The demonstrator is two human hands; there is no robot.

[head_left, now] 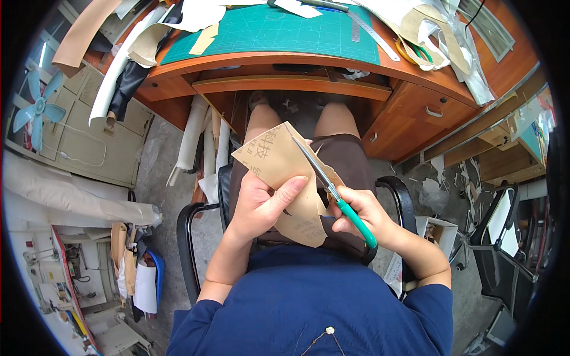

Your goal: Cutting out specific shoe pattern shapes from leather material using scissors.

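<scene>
Above my lap, my left hand (267,202) grips a piece of tan cardboard (285,155), thumb on top and fingers behind it. Printed marks cover parts of the card, and its right side has a ragged cut edge. Scissors (356,224) with green handles are in my right hand (367,215), their fingers wrapped round the loops. The metal blades point up and to the left, lying along the card's right edge. A narrow strip of card curls beside the blades. How far apart the blades stand is hard to make out.
Ahead stands a wooden desk (279,81) with a green cutting mat (255,35). A metal ruler (375,37) and paper templates (423,26) lie on top. Chair armrests (191,237) flank me. Material rolls (77,199) and a blue fan (39,107) are at left; another chair (502,249) stands right.
</scene>
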